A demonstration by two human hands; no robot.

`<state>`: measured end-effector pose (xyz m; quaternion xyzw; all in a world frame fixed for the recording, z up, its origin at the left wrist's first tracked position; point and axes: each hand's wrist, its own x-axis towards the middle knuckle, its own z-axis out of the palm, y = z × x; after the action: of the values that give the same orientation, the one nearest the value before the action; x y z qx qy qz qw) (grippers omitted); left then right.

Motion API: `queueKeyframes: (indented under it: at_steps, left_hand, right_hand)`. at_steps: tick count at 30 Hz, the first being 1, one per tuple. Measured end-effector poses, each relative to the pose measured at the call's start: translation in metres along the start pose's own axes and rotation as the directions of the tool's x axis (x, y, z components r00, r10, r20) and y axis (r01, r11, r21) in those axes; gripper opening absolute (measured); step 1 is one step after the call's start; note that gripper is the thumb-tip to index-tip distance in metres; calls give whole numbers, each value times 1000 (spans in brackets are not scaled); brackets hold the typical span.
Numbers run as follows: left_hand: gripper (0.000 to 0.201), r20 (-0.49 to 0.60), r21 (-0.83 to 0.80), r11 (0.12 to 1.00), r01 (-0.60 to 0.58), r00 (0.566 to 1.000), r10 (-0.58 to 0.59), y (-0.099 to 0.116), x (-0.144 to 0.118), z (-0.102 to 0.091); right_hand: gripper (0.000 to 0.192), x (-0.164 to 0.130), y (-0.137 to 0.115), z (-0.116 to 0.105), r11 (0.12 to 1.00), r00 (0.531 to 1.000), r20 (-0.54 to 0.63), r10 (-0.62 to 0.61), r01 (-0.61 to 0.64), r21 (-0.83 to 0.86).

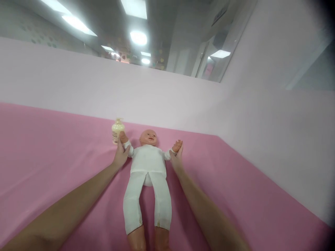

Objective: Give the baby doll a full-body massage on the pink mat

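Observation:
A baby doll with a white cloth body lies on its back on the pink padded surface, its head at the far end and its feet toward me. Its arms are spread to both sides and raised. My left hand is closed around the doll's forearm on the left, near the wrist. On the other side, my right hand grips the doll's other arm close to its hand. The fingers of both hands are partly hidden behind the doll's arms.
A pale yellow pump bottle stands just behind my left hand, partly covered by the doll's hand. A white wall rises along the back, and another white wall on the right. Above the back wall is a glass pane with light reflections.

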<state>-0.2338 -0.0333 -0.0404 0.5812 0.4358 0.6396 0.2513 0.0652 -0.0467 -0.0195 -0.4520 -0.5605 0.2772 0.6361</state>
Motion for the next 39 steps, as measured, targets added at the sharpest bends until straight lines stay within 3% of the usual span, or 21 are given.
queueKeyframes:
  at_steps: [3, 7, 11, 15, 19, 29, 39]
  left_hand:
    - [70, 118, 104, 990, -91, 990, 79, -1, -3, 4]
    - [57, 292, 231, 949, -214, 946, 142, -4, -7, 12]
    - [56, 414, 280, 911, -303, 894, 170, -4, -9, 19]
    - [55, 435, 304, 889, -343, 880, 191, -6, -9, 21]
    - [54, 451, 319, 868, -380, 867, 213, -8, -9, 20]
    - [51, 409, 408, 829, -382, 888, 208, -5, -15, 21]
    - [49, 303, 522, 822, -226, 951, 69, 19, -29, 29]
  right_hand:
    - [87, -6, -11, 4, 994, 993, 115, -31, 42, -98]
    - [71, -11, -12, 8, 950, 963, 254, -93, 162, -268]
    - [59, -10, -5, 9, 856, 890, 420, -179, 352, -380]
    - [72, -10, -2, 10, 781, 799, 585, -140, 453, -430]
    - [84, -11, -4, 11, 740, 758, 639, -131, 504, -446]
    - [79, -14, -1, 13, 752, 782, 589, -205, 511, -416]
    - [62, -12, 16, 8, 911, 912, 362, -193, 304, -278]
